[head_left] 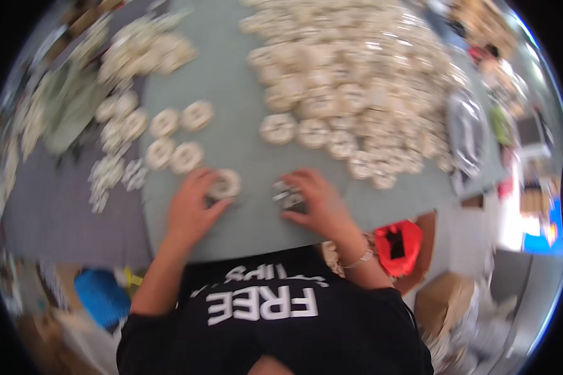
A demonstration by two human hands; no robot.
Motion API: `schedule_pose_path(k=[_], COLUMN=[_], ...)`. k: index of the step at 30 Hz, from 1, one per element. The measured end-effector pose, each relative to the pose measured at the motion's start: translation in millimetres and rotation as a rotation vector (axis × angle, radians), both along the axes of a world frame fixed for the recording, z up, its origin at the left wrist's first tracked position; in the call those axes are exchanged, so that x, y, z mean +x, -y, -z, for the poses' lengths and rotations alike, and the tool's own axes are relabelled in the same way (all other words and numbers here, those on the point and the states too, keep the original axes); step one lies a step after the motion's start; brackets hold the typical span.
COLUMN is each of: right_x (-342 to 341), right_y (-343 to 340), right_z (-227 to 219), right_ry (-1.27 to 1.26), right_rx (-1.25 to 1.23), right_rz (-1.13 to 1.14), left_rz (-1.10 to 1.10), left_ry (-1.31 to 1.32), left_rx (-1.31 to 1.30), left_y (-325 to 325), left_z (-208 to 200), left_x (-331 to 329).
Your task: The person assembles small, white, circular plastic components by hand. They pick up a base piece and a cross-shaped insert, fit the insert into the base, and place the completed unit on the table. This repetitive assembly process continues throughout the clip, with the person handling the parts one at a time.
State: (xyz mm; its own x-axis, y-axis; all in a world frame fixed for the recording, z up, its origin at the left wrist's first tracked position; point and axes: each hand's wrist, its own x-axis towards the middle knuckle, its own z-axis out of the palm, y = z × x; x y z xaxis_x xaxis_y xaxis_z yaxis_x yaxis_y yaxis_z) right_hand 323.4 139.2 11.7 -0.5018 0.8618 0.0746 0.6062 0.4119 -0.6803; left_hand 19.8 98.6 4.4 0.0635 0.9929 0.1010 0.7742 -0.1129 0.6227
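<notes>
My left hand point(196, 205) is closed round the edge of a round cream-coloured plastic piece point(231, 182), near the front of the green-grey table cover point(231, 100). Its thumb and fingers curve about the left side of it, and part of the piece is hidden. To the right, the bent fingers of my right hand point(319, 203) close on small whitish and grey parts point(288, 195), too blurred to name. Beyond my left hand lie several loose round cream pieces point(186, 157), apart from one another or nearly touching.
A large heap of round cream pieces point(356, 81) covers the back right. Small white parts point(108, 172) and a pile of pale pieces point(147, 50) lie at left. A clear plastic bag point(468, 134) rests at the right edge; a red bag point(399, 247) sits below the table.
</notes>
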Motion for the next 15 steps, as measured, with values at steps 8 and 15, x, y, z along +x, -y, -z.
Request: schedule_pose_path(k=[8, 15], right_x=[-11, -15], right_y=[-2, -6], right_z=[-14, -5], right_ry=[-0.065, -0.053], right_rx=[-0.192, -0.085], right_rz=[-0.06, -0.127], left_rz=[0.012, -0.002], left_ry=[0.299, 0.377], left_rx=[-0.173, -0.123], left_y=[60, 65], left_z=[0, 14], left_x=[20, 18])
